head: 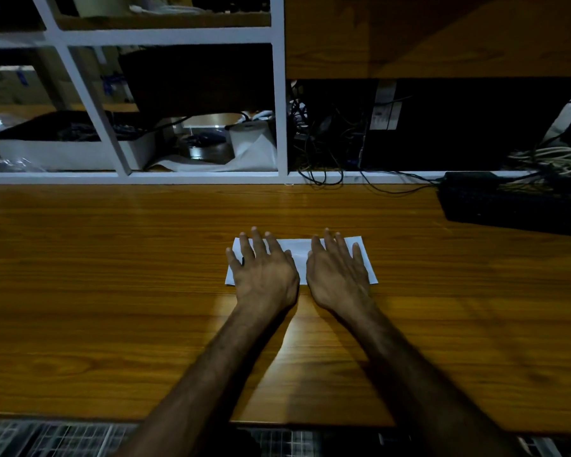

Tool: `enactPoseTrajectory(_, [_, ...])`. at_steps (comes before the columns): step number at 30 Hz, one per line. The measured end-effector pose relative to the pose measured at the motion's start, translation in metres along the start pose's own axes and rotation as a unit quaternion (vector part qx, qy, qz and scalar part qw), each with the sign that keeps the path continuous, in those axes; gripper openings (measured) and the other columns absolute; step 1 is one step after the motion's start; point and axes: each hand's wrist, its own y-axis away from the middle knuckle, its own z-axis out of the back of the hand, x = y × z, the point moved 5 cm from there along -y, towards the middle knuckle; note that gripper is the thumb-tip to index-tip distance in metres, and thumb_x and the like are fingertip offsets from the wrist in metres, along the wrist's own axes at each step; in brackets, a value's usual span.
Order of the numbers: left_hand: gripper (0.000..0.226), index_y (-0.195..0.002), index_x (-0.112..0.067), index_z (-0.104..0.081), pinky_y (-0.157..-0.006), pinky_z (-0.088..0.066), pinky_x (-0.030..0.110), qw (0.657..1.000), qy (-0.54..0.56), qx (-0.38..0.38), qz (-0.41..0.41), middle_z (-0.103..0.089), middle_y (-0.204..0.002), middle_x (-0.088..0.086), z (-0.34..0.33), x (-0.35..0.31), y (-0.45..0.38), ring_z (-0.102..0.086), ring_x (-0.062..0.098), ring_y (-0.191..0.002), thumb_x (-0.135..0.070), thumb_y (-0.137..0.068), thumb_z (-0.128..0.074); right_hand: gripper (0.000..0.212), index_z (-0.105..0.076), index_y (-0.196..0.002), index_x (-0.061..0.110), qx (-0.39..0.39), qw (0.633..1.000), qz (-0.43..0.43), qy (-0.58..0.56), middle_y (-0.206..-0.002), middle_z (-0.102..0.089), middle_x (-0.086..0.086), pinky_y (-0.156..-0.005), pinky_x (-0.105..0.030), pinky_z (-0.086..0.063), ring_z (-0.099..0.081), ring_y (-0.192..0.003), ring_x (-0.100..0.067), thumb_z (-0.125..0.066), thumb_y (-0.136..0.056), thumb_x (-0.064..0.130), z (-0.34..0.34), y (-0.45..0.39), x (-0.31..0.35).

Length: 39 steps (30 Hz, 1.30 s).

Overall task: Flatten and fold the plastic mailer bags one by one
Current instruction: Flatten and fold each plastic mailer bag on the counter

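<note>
1. Table (112,291) of brown wood grain fills the view, with white shelving (277,103) along its far edge.
2. Mailer bag (299,255), white and folded into a flat, narrow rectangle, lies at mid-table.
3. Left hand (264,272) presses its left half, fingers straight and spread.
4. Right hand (338,275) presses its right half, fingers straight, slightly spread.

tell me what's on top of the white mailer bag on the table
Both hands lie flat on the white mailer bag: left hand on its left part, right hand on its right, fingers straight. They cover most of it, so any crease beneath cannot be seen.
</note>
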Motion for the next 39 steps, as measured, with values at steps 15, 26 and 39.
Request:
enactPoseTrajectory(15, [0.067, -0.164, -0.010, -0.001, -0.120, 0.001, 0.074, 0.997, 0.042, 0.063, 0.031, 0.010, -0.171, 0.021, 0.005, 0.036, -0.005, 0.013, 0.044, -0.157, -0.046, -0.110, -0.016, 0.062, -0.009, -0.166, 0.020, -0.008, 0.998, -0.056, 0.004, -0.173, 0.002, -0.011, -0.128, -0.053, 0.002, 0.004, -0.160, -0.028, -0.032, -0.110, 0.036, 0.007, 0.001, -0.029])
enactPoseTrajectory(26, [0.062, -0.165, -0.021, 0.001, -0.120, 0.008, 0.071, 0.994, 0.055, 0.062, 0.068, 0.009, -0.172, 0.020, 0.007, 0.064, -0.004, 0.014, 0.043, -0.157, -0.045, -0.110, -0.014, 0.061, -0.009, -0.166, 0.019, -0.014, 0.996, -0.083, 0.008, -0.173, 0.001, -0.011, -0.128, -0.054, 0.002, 0.004, -0.160, -0.028, -0.029, -0.111, 0.035, 0.015, 0.007, -0.059])
enactPoseTrajectory(39, [0.056, -0.164, -0.027, -0.019, -0.122, 0.002, 0.070, 0.994, 0.061, 0.024, 0.088, -0.003, -0.172, 0.020, 0.010, 0.088, -0.002, 0.004, 0.043, -0.158, -0.045, -0.111, -0.021, 0.057, -0.015, -0.165, 0.020, -0.042, 0.994, -0.103, 0.001, -0.173, -0.006, -0.012, -0.128, -0.056, -0.001, -0.002, -0.160, -0.029, -0.026, -0.111, 0.035, 0.016, 0.006, -0.081])
